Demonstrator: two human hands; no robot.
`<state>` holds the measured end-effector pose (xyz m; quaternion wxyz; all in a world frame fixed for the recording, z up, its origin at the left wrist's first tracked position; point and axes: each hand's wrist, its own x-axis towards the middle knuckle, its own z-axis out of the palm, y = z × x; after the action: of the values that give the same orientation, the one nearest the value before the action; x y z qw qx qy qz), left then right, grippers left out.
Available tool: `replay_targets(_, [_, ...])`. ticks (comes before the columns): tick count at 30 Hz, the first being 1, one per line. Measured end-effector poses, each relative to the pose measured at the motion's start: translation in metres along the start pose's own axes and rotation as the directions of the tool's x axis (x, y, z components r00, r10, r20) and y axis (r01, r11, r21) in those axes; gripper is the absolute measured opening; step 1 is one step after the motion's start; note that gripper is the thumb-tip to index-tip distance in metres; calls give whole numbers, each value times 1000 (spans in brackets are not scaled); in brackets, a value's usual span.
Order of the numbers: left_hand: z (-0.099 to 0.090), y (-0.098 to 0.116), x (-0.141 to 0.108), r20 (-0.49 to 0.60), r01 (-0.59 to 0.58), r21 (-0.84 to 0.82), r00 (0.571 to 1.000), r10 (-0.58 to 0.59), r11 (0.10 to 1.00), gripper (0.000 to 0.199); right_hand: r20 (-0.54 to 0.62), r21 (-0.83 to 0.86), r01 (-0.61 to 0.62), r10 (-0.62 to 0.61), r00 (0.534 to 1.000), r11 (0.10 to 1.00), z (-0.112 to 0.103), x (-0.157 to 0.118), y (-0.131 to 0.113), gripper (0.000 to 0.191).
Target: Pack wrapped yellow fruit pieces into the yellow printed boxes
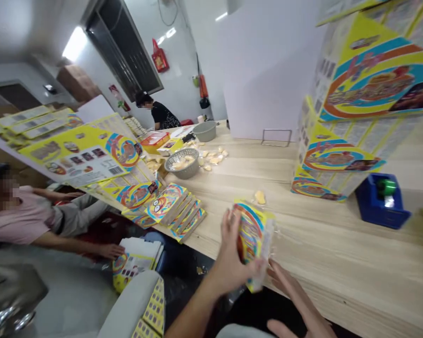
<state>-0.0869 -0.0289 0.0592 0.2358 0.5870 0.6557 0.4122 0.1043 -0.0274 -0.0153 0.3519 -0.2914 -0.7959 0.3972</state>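
Note:
My left hand grips a yellow printed box by its left side, fingers and thumb around it, above the front edge of the wooden table. The box stands tilted and slightly blurred. Just right of its lower end is my right hand, fingers spread and thumb apart, holding nothing. Behind the box lies a small wrapped yellowish piece. To the left, several similar boxes lean in a row at the table edge.
Tall stacks of printed cartons rise at the right, beside a blue tape dispenser. A grey colander holds wrapped pieces, with a grey basin behind. A person in pink sits at left; another works farther back.

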Motion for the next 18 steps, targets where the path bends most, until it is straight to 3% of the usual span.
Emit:
replay_targets(2, [-53,-9,16,-126,-84,251,985,118,964,73,33,0,-17,17,999,1000,0,2,-3,65])
replay_targets(4, [-108,-22,35,-262,-24,465,951,164,885,65,-15,1,-64,64,998,998,-4,3,1,60])
replay_targets(6, [-155,-42,51,-331,149,615,940,82,775,63,-97,-25,-107,104,990,994,-11,0,12,53])
replay_targets(9, [-198,-75,63,-215,275,676,961,-173,683,56,-172,-98,-196,178,969,976,-25,-10,37,41])
replay_targets(12, [-208,-92,63,-101,249,716,961,-256,653,54,-161,-133,-294,273,949,946,-38,-24,58,37])
replay_targets(14, [-199,-89,62,-182,278,771,958,-220,572,50,-158,-146,-337,314,936,930,-46,-31,65,35])
replay_targets(16, [-177,-81,61,-315,315,812,945,-86,491,47,-197,-173,-357,323,926,918,-54,-35,68,33])
replay_targets(18, [-143,-77,60,-348,261,826,933,88,500,45,-279,-231,-363,296,914,903,-69,-34,70,31])
